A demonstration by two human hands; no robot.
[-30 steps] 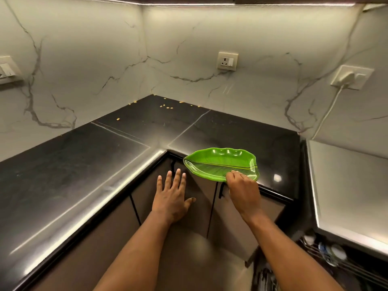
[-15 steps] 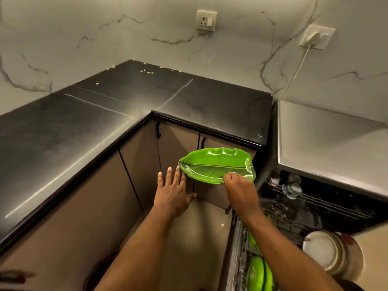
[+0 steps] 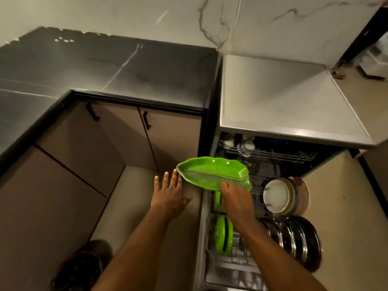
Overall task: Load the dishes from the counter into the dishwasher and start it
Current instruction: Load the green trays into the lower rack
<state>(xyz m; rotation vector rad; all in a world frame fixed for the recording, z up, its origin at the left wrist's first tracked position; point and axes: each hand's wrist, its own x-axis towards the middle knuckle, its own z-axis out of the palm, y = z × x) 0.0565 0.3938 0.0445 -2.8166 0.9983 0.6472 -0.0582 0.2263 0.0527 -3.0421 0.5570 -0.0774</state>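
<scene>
My right hand (image 3: 236, 199) grips the near edge of a green leaf-shaped plate (image 3: 212, 172), holding it level in the air above the left side of the open dishwasher's lower rack (image 3: 241, 267). My left hand (image 3: 170, 195) hovers just left of the plate with fingers spread and straight, holding nothing. In the rack stand two green plates (image 3: 223, 237) on edge, a stack of pale bowls (image 3: 283, 196) and several dark plates (image 3: 294, 238). The upper rack (image 3: 268, 153) holds small cups at the back.
The black counter (image 3: 105, 66) runs along the left and back, with crumbs near the wall. A grey dishwasher top (image 3: 283, 95) sits to the right. Brown cabinet doors (image 3: 117, 135) with black handles stand below the counter. A dark round object (image 3: 81, 267) lies on the floor at lower left.
My right hand has carried the green plate off the counter edge, down and right, to above the dishwasher rack. The view tilted down; my left hand followed alongside, still spread.
</scene>
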